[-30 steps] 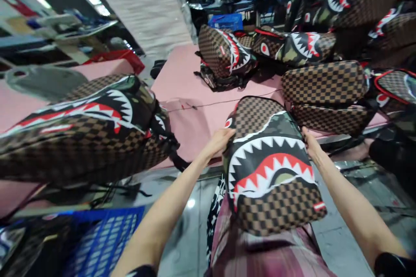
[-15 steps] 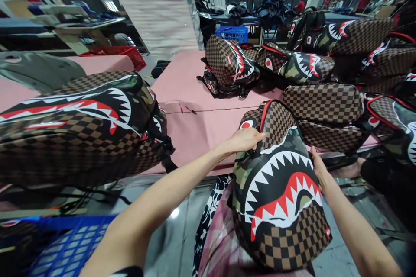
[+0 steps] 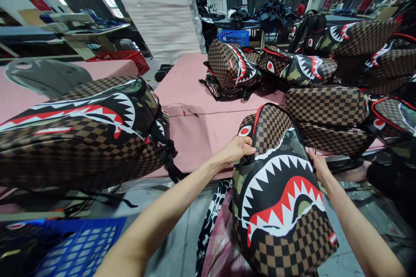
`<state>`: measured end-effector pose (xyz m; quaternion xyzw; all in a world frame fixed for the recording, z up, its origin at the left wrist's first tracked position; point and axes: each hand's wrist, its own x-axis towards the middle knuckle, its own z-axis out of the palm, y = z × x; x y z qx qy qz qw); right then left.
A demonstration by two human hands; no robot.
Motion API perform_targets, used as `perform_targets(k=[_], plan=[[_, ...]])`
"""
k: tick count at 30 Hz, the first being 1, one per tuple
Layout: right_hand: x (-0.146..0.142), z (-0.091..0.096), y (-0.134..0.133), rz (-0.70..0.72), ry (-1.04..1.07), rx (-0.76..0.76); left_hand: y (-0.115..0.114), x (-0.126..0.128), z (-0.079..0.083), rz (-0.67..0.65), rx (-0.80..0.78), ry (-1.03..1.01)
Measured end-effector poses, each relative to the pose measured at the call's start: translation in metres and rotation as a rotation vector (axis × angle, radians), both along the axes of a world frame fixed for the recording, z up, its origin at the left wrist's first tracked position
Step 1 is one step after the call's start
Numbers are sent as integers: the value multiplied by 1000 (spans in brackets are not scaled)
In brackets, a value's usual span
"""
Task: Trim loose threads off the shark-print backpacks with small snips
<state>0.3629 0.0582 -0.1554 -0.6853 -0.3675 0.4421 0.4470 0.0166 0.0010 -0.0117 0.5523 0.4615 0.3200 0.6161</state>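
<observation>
A brown checkered backpack (image 3: 279,199) with a camouflage shark-mouth print stands upright on my lap, its top leaning against the pink table's edge. My left hand (image 3: 235,150) is closed on the backpack's upper left side near the red eye print. My right hand (image 3: 316,165) grips the backpack's right edge, its fingers partly hidden behind the bag. Both forearms reach forward around the bag.
The pink table (image 3: 201,108) holds several more shark backpacks at the back (image 3: 232,67) and right (image 3: 326,106). A large one (image 3: 81,127) lies on the left table. A blue crate (image 3: 74,249) stands low on the left. Grey floor runs between the tables.
The backpack has turned more upright and dropped lower on my lap. My left hand slid from its top onto the upper left side; my right hand stays on the right edge.
</observation>
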Motion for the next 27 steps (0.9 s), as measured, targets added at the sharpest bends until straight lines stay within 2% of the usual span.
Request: perform_targets(k=[2,4,6,7,10,12,15,18,20,24,27], plan=[[3,20,-2,-54,-168,54,-2,0,-2,22,-18,-62],[-1,49,-11,-40,-408,118,-2,2,0,31,-29,-68],[-15,83,-27,138,-790,205,-1,6,5,31,-20,-35],[-25,100,-36,257,-896,250,-1,9,8,27,-14,-17],[-60,143,-67,637,-885,442,1,17,13,24,-27,35],[-80,163,-83,822,-838,621,2,22,13,34,-35,68],[-95,179,-97,918,-878,797,2,27,11,66,-9,105],[-97,189,-103,914,-960,801,-4,26,18,92,24,108],[-95,194,-107,918,-920,783,-13,21,32,104,42,115],[-90,204,-114,876,-774,750,-38,8,69,168,48,199],[-85,204,-116,805,-733,756,-46,12,86,198,80,302]])
